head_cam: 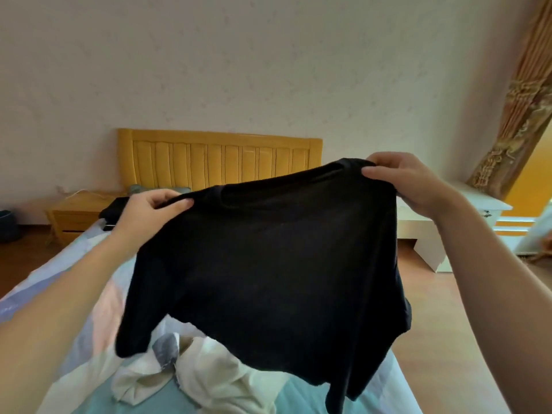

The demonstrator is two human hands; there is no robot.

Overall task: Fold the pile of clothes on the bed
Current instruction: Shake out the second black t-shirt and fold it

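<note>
Black shirt (268, 252) in both hands' (149, 209) (409, 180) pinching grip, hiding most of pale clothes (194, 375) beneath.

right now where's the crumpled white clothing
In the head view the crumpled white clothing lies low and centre-left on the pale blue bed sheet, below the hanging hem of the black long-sleeved shirt.

Much of the bed (89, 294) and the lower part of the yellow headboard (215, 156) are hidden behind a raised black shirt (268, 258). A pale heap of clothes (203, 375) is partly covered by its hem. Both forearms are cut off by the frame's edges. A dark item (115, 212) near the nightstand (77, 213) is too small to be identified.
</note>
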